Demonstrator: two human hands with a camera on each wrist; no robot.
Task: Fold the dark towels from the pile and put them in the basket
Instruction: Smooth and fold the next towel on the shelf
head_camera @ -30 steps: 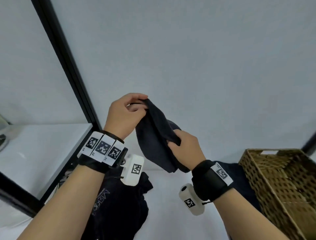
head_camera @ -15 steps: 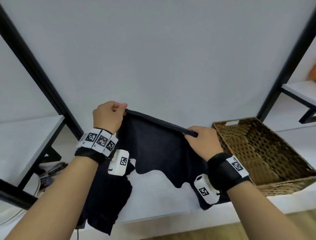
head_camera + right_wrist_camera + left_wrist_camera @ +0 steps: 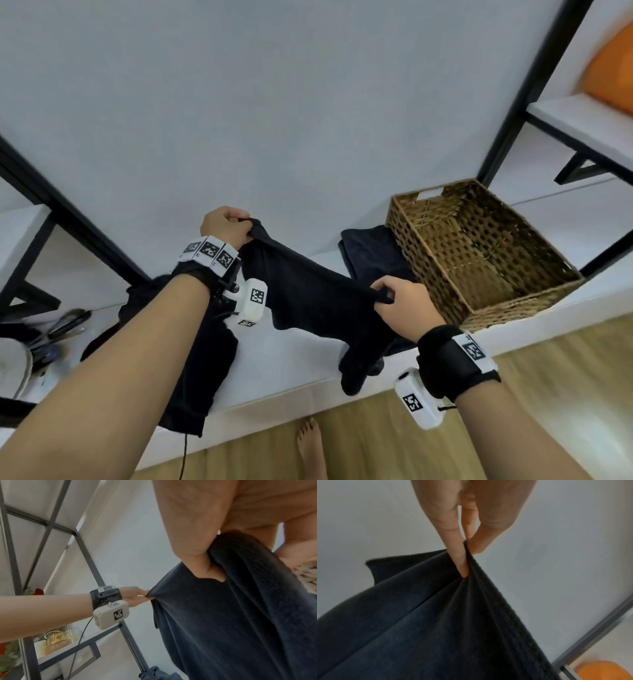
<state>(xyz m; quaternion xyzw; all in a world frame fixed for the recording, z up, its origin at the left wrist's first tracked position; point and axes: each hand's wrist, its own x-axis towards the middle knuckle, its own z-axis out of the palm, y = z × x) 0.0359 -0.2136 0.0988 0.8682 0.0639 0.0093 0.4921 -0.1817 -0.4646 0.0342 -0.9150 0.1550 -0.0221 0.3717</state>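
Note:
A dark navy towel (image 3: 308, 294) hangs spread in the air between my two hands above the white shelf (image 3: 294, 373). My left hand (image 3: 227, 228) pinches its upper left corner; the left wrist view shows fingers (image 3: 462, 563) and thumb clamped on the towel (image 3: 436, 628). My right hand (image 3: 399, 301) grips the other top corner, lower and nearer to me, with the cloth (image 3: 240, 615) bunched in its fist. A pile of dark towels (image 3: 191, 359) lies on the shelf under my left arm. The wicker basket (image 3: 442, 308) stands at the right, nothing visible inside.
A folded dark towel (image 3: 373, 253) lies against the basket's left wall. Black shelf posts (image 3: 527, 89) rise at both sides. An orange object (image 3: 613, 75) sits on the upper right shelf. Wooden floor and a bare foot (image 3: 310, 445) show below the shelf edge.
The towel went from bunched between my hands to stretched out. My hands have moved apart, the left up and back, the right down towards me. The view has swung right and down.

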